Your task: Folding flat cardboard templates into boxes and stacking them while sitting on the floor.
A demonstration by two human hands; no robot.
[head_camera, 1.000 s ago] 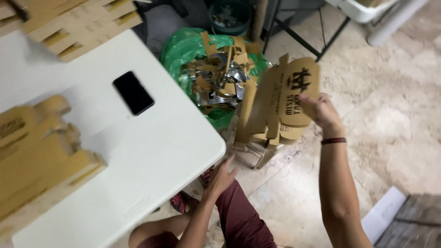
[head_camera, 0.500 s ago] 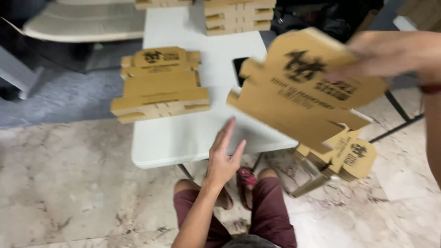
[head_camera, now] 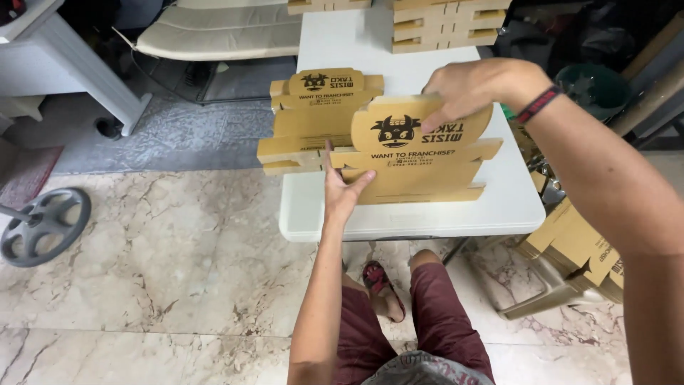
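Observation:
My right hand (head_camera: 474,89) grips the top edge of a flat brown cardboard box blank (head_camera: 417,153) with a printed black logo, held upright above the white table (head_camera: 513,203). My left hand (head_camera: 342,187) touches the blank's lower left edge, fingers spread. Just behind it on the table lies a stack of the same flat cardboard blanks (head_camera: 313,121).
More stacks of cardboard pieces (head_camera: 445,25) sit at the table's far end. A pile of blanks (head_camera: 577,246) rests on a stool at the right. A beige cushion (head_camera: 217,32) and a grey weight plate (head_camera: 43,224) lie on the marble floor at the left.
My view has swung from the right side onto the table. My right hand has brought the cardboard blank over the table and my left hand has risen to touch it.

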